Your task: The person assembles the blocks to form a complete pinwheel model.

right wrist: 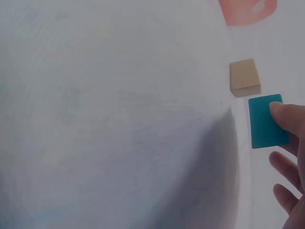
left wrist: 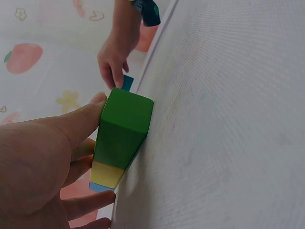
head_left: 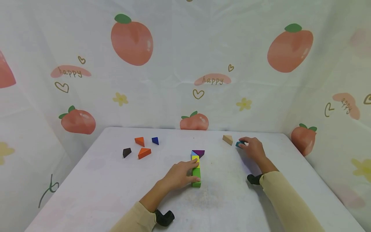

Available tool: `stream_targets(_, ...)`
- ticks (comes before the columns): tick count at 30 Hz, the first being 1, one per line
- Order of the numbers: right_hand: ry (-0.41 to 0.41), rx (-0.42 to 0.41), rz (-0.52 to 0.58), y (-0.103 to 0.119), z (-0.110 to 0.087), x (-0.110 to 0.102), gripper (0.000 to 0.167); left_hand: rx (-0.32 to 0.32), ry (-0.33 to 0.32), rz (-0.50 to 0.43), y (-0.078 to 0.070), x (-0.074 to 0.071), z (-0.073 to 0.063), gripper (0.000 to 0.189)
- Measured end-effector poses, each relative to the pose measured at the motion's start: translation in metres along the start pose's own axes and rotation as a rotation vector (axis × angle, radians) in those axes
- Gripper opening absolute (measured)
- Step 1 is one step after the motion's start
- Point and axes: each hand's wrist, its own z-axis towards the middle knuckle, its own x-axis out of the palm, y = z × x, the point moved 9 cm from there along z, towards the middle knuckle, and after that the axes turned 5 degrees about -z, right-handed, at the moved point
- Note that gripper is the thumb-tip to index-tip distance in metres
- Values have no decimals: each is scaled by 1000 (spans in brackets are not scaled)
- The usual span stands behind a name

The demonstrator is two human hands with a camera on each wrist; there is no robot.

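Observation:
A green block and a yellow block lie end to end in the middle of the table, with a light blue piece and a purple triangular block at the far end. My left hand rests along the left of this row, thumb on the green block and a fingertip on the yellow one, fingers fairly straight. Farther off on the right, my right hand pinches a teal block between thumb and fingers. A natural wood block lies just left of it.
At the back left lie two orange triangular blocks, a dark blue triangular block and a black block. A printed white cloth hangs behind the white table.

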Motion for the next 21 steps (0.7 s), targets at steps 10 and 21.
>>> stream_targets(10,-36,-46,21,16,4,-6,30,-9,0,-8,1,1,0,67)
stream_targets(21,-110,-142,32,41,8,-11,26,5,2,-7,1,1,0,67)
